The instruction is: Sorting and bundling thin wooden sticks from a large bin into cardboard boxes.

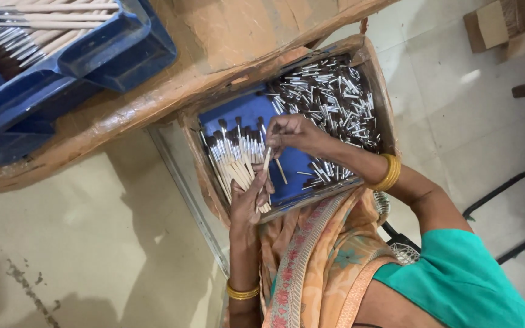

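Fingertips of right hand (290, 130) and left hand (248, 197) both pinched tight on one thin wooden stick (267, 161) above blue tray (247, 109)

Blue crate (110, 48) runs off the top-left edge — its brushes only partly seen. Left hand (249, 200) covers the stick's lower end — the metal pieces (335, 97) too small to tell apart.

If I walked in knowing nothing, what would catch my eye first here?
The heap of small shiny metal tubes filling the far end of the shallow wooden tray, and beside them a row of pale wooden sticks with dark tips on its blue lining. Above the tray, the left hand and right hand together hold one thin pale stick. At upper left, a blue plastic crate holds more sticks.
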